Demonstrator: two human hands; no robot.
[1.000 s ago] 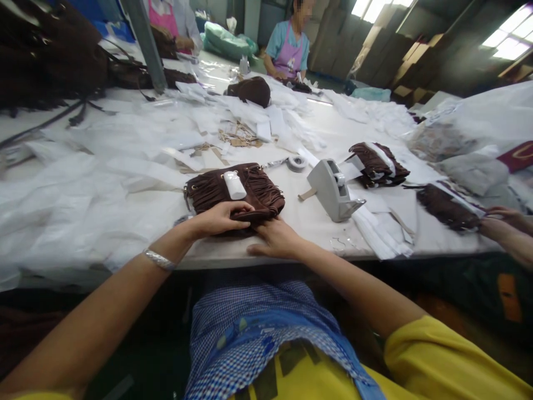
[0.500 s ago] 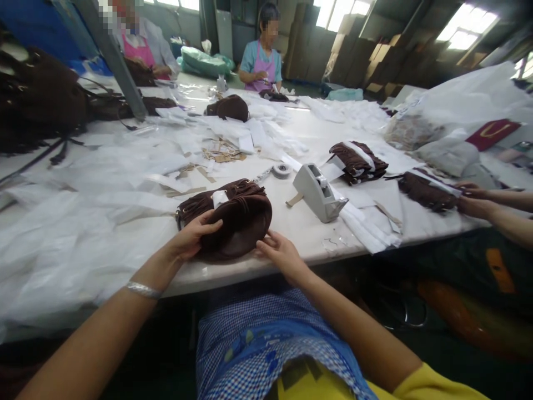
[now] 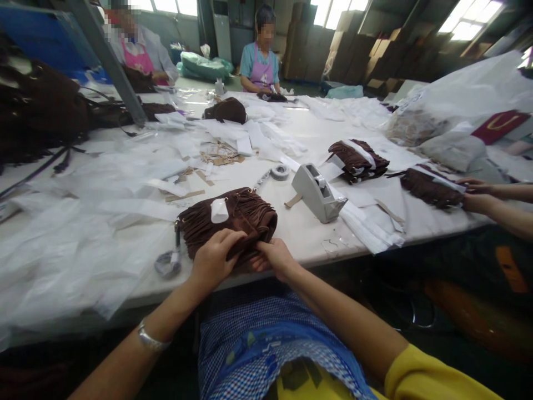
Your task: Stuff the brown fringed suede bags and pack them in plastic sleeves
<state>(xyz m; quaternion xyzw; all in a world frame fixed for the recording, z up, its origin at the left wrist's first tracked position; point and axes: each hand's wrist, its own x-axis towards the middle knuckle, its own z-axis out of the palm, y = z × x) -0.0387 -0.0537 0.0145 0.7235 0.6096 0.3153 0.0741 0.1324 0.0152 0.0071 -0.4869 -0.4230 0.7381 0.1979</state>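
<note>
A brown fringed bag (image 3: 208, 225) lies at the table's front edge, with a small white wrapped piece (image 3: 219, 210) on its upper side. My left hand (image 3: 217, 254) is closed on the bag's near edge, fingers bent over the folded brown material. Beside it my right hand (image 3: 272, 257) pinches the same edge from the right, some fingers under it. To the bag's left lies a roll of tape or a ring-like grey piece (image 3: 167, 263). A grey tape dispenser (image 3: 318, 193) stands right of the bag, and a tape roll (image 3: 280, 172) lies behind it.
Another brown fringed bag (image 3: 358, 161) with a white band lies beyond the dispenser. At right, a co-worker's hands (image 3: 478, 194) touch a similar bag (image 3: 431, 186). White sheets (image 3: 125, 222) cover the left side. Two people stand across the table (image 3: 308, 239); a metal post (image 3: 110, 61) rises at left.
The bag's round base, which faced me, has been folded down, and more of its fringed side shows. Both hands have come closer together. The grey ring-like piece at its left is now uncovered.
</note>
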